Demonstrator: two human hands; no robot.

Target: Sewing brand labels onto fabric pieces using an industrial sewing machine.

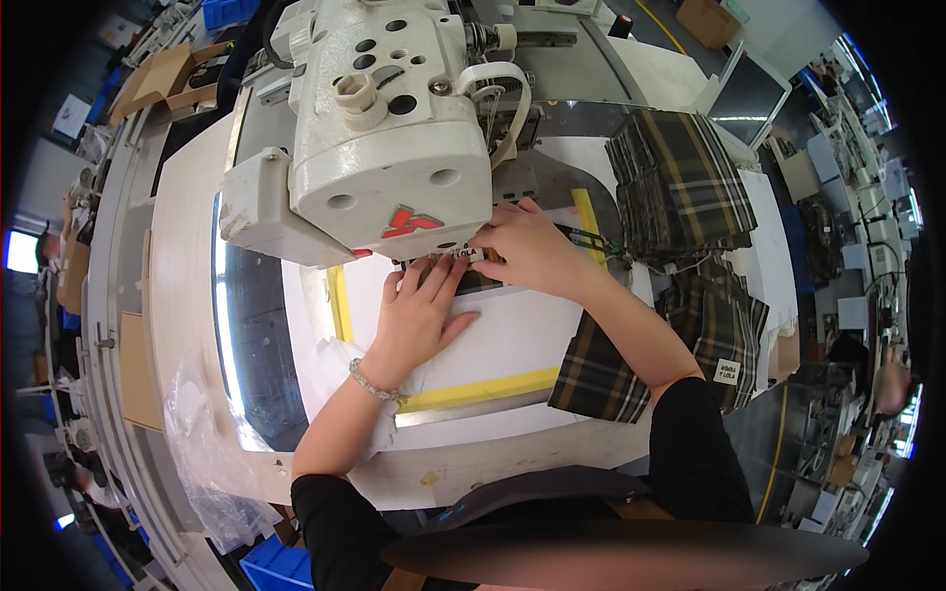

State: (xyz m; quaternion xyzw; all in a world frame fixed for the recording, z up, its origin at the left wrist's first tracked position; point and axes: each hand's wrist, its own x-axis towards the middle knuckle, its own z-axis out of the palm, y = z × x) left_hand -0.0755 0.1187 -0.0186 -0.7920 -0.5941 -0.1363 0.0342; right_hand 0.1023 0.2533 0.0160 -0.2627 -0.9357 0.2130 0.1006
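Note:
Under the head of a white sewing machine [394, 163], a small white label [467, 254] with dark lettering lies on a piece of dark plaid fabric [479, 284]. My left hand [419, 313] rests flat on the near left side of this piece, fingers stretched out and their tips by the label's lower edge. My right hand [532, 251] comes in from the right, with bent thumb and forefinger at the label's right end. The needle area is mostly hidden by the machine head and my fingers.
Stacked plaid pieces [680, 182] stand to the right of the machine. More plaid fabric [601, 369] lies below them, partly beneath my right forearm. Black-handled snips [588, 241] lie beside my right wrist. Yellow tape strips [483, 389] border the white work surface. A clear plastic bag [212, 463] hangs at left.

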